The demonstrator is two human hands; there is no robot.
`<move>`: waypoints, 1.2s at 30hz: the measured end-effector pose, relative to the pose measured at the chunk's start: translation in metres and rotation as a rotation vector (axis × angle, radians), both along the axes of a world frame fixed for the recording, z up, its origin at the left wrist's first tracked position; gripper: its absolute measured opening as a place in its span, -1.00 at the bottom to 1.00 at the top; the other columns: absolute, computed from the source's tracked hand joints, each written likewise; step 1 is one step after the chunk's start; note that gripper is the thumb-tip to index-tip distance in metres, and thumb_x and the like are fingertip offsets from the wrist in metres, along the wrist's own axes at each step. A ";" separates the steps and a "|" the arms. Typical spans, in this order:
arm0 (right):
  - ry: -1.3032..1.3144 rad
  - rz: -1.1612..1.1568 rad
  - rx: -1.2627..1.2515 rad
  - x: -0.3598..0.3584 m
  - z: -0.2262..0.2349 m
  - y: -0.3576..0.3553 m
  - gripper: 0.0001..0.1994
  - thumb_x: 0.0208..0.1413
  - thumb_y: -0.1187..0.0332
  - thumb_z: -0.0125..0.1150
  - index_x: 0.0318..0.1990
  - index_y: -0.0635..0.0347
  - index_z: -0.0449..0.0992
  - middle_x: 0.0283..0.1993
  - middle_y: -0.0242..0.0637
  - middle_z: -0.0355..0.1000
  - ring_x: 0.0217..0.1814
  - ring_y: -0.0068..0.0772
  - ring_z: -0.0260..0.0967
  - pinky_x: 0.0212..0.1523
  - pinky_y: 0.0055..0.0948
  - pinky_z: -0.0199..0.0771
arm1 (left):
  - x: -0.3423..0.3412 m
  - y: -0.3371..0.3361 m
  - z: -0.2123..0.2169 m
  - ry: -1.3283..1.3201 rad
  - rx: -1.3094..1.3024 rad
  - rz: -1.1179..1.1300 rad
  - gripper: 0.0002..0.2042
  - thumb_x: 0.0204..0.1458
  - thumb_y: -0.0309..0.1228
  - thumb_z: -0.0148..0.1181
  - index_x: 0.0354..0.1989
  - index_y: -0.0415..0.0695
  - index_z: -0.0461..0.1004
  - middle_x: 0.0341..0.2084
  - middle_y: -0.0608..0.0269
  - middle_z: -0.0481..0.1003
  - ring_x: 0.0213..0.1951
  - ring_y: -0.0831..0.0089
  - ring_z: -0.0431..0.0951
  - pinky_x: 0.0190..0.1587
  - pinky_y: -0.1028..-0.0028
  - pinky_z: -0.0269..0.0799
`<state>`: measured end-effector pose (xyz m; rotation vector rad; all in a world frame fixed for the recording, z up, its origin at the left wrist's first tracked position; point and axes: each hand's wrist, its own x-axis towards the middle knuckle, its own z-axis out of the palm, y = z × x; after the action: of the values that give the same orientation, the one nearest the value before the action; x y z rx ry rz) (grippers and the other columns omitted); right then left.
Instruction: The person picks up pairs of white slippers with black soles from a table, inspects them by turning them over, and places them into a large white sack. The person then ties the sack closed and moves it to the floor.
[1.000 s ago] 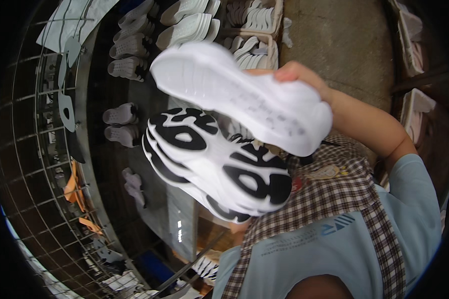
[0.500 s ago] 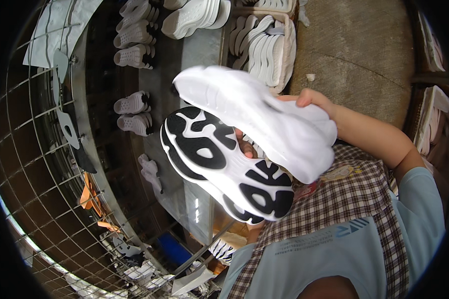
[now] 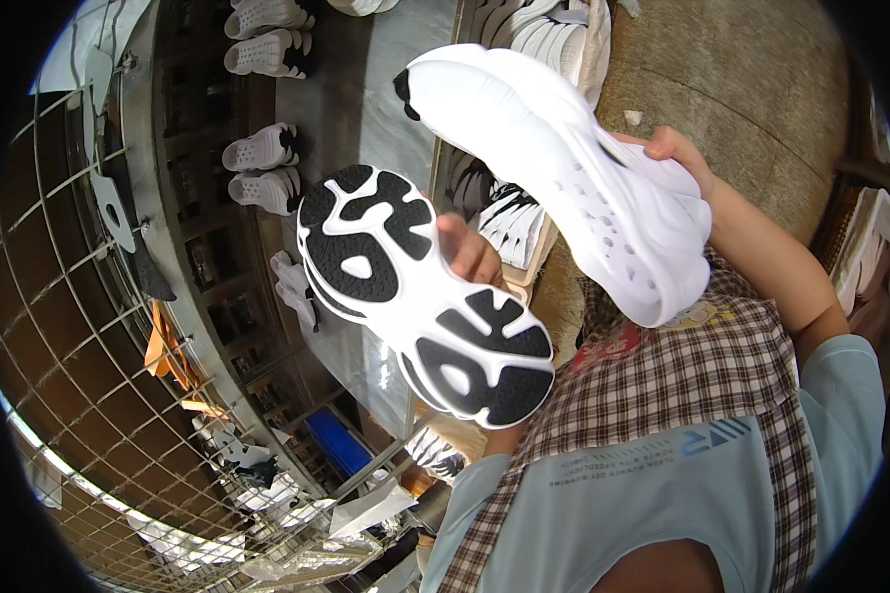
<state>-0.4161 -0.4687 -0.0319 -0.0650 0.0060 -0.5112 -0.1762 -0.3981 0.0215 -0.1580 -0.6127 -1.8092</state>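
Observation:
My left hand (image 3: 470,252) grips a white shoe sole (image 3: 405,296) with black tread patches facing me. Its fingers wrap over the sole's narrow middle, while the rest of the hand is hidden behind. A second white edge shows along the sole's left side; whether it is a separate piece I cannot tell. In my right hand (image 3: 680,158) is a white moulded shoe (image 3: 564,163), tilted with its side toward me. Small round dimples or holes mark that side, and a black patch covers its toe tip. The shoe and the sole are apart.
White shoes with black parts (image 3: 265,148) stand in a row along the metal table (image 3: 366,138). A bin (image 3: 595,59) of white soles is beyond the shoe. Wire mesh (image 3: 79,395) runs down the left, with a blue item (image 3: 338,443) low beside it.
The shoe in my right hand has moved up and right, away from the sole, showing its dimpled side. My left hand has shifted the sole slightly left and up. The view has shifted too.

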 end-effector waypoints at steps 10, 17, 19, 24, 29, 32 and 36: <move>0.153 0.055 -0.130 0.002 -0.012 -0.001 -0.26 -0.24 0.29 -0.05 0.24 0.31 0.06 0.20 -0.01 0.18 0.14 -0.17 0.28 0.14 -0.25 0.30 | -0.001 0.014 -0.034 -0.132 0.208 0.052 -0.32 0.14 -0.26 -0.06 0.33 -0.09 -0.31 -0.14 0.12 0.37 -0.25 0.30 0.52 -0.41 0.42 0.48; -0.078 0.117 0.021 0.004 -0.035 0.008 -0.30 -0.18 0.28 -0.07 0.24 0.30 0.09 0.21 -0.05 0.17 0.17 -0.18 0.22 0.21 -0.32 0.15 | 0.000 0.017 -0.045 -0.004 0.219 0.030 -0.30 0.15 -0.18 -0.09 0.33 -0.08 -0.35 -0.30 0.20 0.44 -0.33 0.40 0.53 -0.38 0.41 0.45; -0.184 0.099 0.082 0.007 -0.038 0.008 -0.30 -0.18 0.27 -0.06 0.23 0.28 0.09 0.20 -0.01 0.18 0.16 -0.11 0.24 0.23 -0.25 0.16 | 0.000 0.014 -0.043 -0.004 0.185 0.082 -0.30 0.16 -0.16 -0.10 0.33 -0.08 -0.36 -0.34 0.23 0.46 -0.36 0.42 0.54 -0.38 0.41 0.44; -0.213 0.050 0.107 -0.002 -0.038 0.004 -0.27 -0.22 0.25 -0.05 0.24 0.30 0.08 0.15 0.09 0.22 0.07 0.02 0.33 0.10 -0.08 0.36 | 0.005 0.002 -0.035 0.124 0.123 -0.065 -0.31 0.14 -0.29 -0.03 0.31 -0.22 -0.29 -0.60 0.35 0.49 -0.55 0.51 0.54 -0.30 0.38 0.44; -0.182 0.008 0.143 -0.014 -0.030 0.003 -0.24 -0.26 0.27 -0.03 0.23 0.36 0.08 0.11 0.14 0.25 0.03 0.07 0.36 0.02 0.02 0.41 | 0.008 -0.004 -0.034 0.064 0.025 -0.083 -0.23 0.11 -0.21 0.04 0.31 -0.22 -0.33 -0.58 0.32 0.49 -0.54 0.50 0.55 -0.35 0.41 0.47; -0.157 0.009 0.127 -0.016 -0.025 0.002 -0.23 -0.28 0.26 -0.02 0.24 0.31 0.08 0.11 0.13 0.26 0.03 0.08 0.35 0.03 0.00 0.40 | 0.008 -0.002 -0.030 0.035 0.065 -0.058 -0.23 0.10 -0.15 0.03 0.31 -0.22 -0.30 -0.61 0.34 0.46 -0.56 0.49 0.54 -0.40 0.43 0.45; 0.004 -0.020 -0.021 -0.016 -0.024 -0.003 -0.21 -0.30 0.28 0.00 0.25 0.27 0.06 0.14 0.11 0.22 0.09 0.04 0.31 0.09 -0.08 0.37 | 0.012 0.000 -0.012 -0.294 0.176 0.114 -0.26 0.11 -0.10 0.00 0.30 -0.23 -0.24 -0.68 0.35 0.37 -0.67 0.53 0.45 -0.49 0.47 0.39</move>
<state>-0.4325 -0.4717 -0.0559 -0.0867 0.0055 -0.5311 -0.1641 -0.3982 0.0092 0.2614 -0.6494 -1.7786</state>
